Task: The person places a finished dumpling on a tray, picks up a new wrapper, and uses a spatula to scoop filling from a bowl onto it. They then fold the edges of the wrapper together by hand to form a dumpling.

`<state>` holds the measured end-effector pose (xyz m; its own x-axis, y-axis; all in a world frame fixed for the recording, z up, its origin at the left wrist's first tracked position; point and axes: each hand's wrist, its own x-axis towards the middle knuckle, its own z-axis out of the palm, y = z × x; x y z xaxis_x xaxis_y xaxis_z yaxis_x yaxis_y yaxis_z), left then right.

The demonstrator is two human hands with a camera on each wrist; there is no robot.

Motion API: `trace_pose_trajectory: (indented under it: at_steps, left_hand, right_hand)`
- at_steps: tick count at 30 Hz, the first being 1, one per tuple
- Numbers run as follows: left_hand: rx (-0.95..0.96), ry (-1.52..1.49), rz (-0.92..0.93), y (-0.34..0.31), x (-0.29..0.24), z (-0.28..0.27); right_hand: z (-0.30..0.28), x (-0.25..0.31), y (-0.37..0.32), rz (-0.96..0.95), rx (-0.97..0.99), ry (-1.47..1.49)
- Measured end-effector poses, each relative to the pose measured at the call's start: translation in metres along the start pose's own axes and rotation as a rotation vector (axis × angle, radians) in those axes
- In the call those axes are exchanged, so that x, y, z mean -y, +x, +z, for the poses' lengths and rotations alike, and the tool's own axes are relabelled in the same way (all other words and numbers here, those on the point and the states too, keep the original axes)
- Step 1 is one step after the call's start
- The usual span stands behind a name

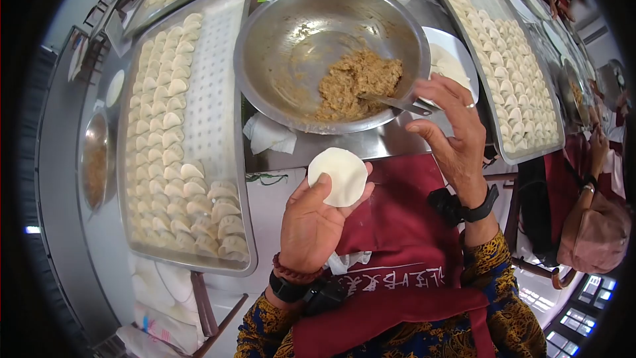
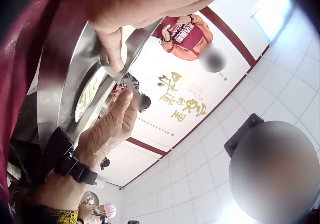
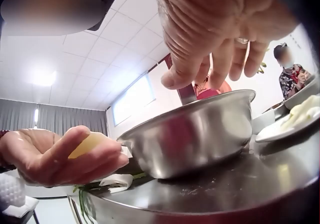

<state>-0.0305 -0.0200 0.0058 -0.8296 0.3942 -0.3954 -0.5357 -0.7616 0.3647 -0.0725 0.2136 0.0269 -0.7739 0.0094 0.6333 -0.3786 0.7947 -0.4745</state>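
In the head view, my left hand (image 1: pixel 308 232) holds a round white dumpling wrapper (image 1: pixel 343 182), fingers beneath and thumb pressing its near edge. A large steel bowl (image 1: pixel 278 46) stands ahead, with a mound of brown filling (image 1: pixel 361 76) inside. A flat metal utensil (image 1: pixel 391 100) is stuck in the filling, its handle lying over the bowl's right rim. Close above that handle is my right hand (image 1: pixel 457 136), thumb and fingers spread apart. The right wrist view shows the same hand (image 3: pixel 220 29) over the bowl (image 3: pixel 195 139), fingers pointing down.
To the left a metal tray (image 1: pixel 212 99) carries rows of folded dumplings (image 1: pixel 159 119). Another dumpling tray (image 1: pixel 560 142) lies at the right. Behind the bowl's right side is a white plate (image 1: pixel 464 46) with wrappers. A crumpled white cloth (image 1: pixel 268 136) sits beside the bowl.
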Motion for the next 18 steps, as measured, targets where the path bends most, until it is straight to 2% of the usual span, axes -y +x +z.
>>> trace_pose_trajectory:
  at_steps: [1, 4, 11, 13, 14, 18]
  left_hand:
    - [-0.003, -0.002, 0.002, 0.000, -0.001, 0.001]
    - [-0.022, 0.005, -0.008, 0.002, -0.004, 0.000]
    - [-0.025, -0.002, 0.011, 0.008, -0.005, 0.001]
    - [-0.042, -0.013, 0.010, 0.010, -0.005, 0.000]
    - [-0.042, -0.012, 0.000, 0.010, -0.005, 0.000]
    - [-0.010, -0.056, -0.039, 0.012, -0.005, -0.002]
  right_hand:
    - [0.001, -0.003, 0.003, -0.046, 0.104, 0.051]
    - [0.006, -0.009, 0.013, -0.132, 0.206, 0.029]
    - [-0.004, -0.014, 0.039, -0.215, 0.288, -0.060]
    - [-0.008, -0.019, 0.040, 0.023, 0.187, 0.115]
    - [-0.008, -0.022, 0.043, 0.069, 0.107, 0.104]
    - [-0.006, -0.033, 0.062, 0.044, 0.042, -0.069]
